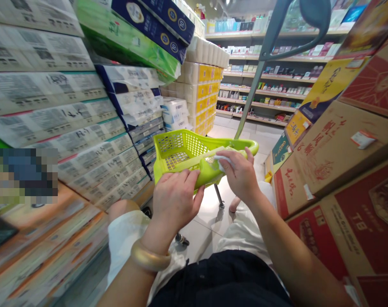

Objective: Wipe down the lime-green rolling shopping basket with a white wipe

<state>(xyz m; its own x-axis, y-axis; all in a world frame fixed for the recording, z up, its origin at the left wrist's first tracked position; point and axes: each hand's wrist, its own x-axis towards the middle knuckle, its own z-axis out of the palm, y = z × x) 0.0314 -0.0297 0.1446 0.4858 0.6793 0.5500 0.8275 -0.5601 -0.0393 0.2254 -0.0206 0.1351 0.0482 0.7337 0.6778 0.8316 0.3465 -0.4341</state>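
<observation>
Two hands (176, 200) on basket (184, 147), right grip (237, 172) pinching cloth (223, 162).

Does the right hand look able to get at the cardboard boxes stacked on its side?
Probably yes: nothing stands between the right hand and the cardboard boxes, and the gap looks short. It seems to be pinching a white tissue, though, so it might need to let go first.
</observation>
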